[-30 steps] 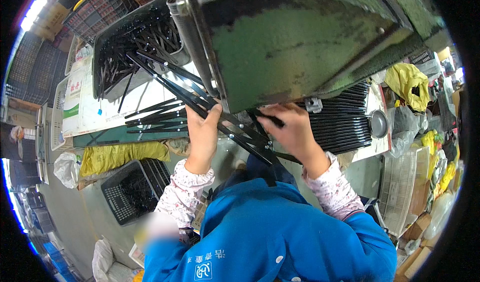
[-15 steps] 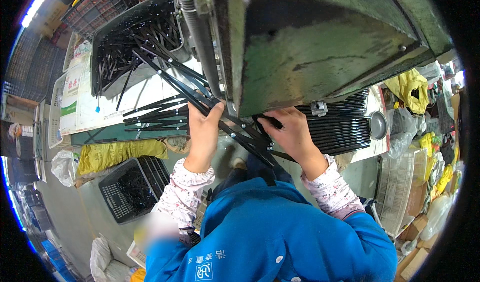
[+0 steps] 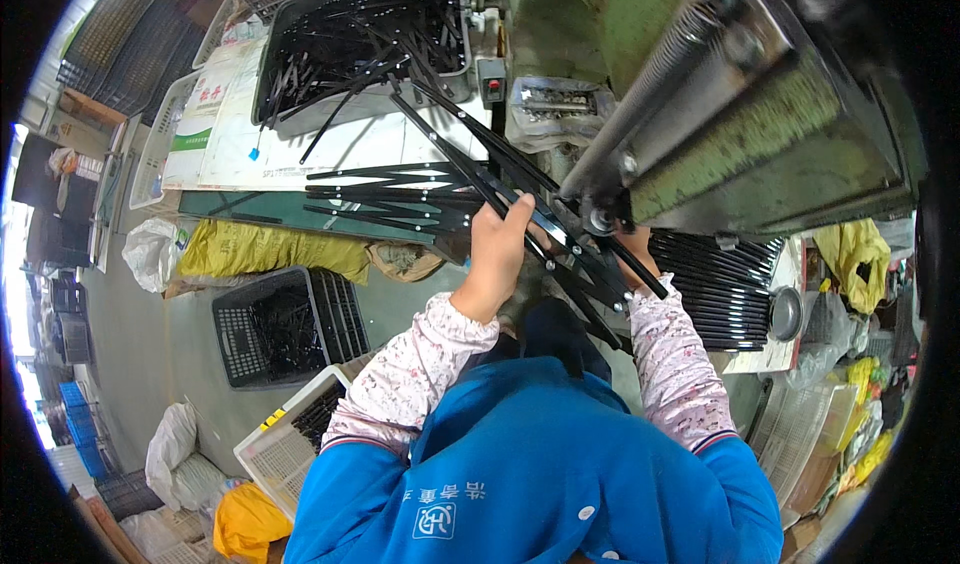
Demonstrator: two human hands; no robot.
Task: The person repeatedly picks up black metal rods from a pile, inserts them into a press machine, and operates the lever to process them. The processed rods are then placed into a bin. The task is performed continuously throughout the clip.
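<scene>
My left hand (image 3: 495,254) grips a linked assembly of black strips (image 3: 462,159) with silver rivets, its thumb lying across them. My right hand (image 3: 641,256) is behind the strips at the bottom of a worn green machine (image 3: 745,144), its fingers mostly hidden. The assembly slants beside the machine's metal head (image 3: 601,219), which has a spring (image 3: 670,42) above it. More riveted strips (image 3: 360,192) lie to the left on the bench. Dark rods (image 3: 715,299) are laid in rows to the right, beside a round metal dish (image 3: 785,312).
A grey bin (image 3: 295,24) of loose black strips stands on the white bench top (image 3: 240,144), near a small red-button switch (image 3: 492,81) and a plastic-lined tray (image 3: 560,112). On the floor are dark crates (image 3: 260,329), a white crate (image 3: 280,459) and yellow sacks (image 3: 245,524).
The view has swung, so the machine and bench appear further right. Both hands and the assembly also appear further right, and my right hand has become mostly hidden behind the strips and machine.
</scene>
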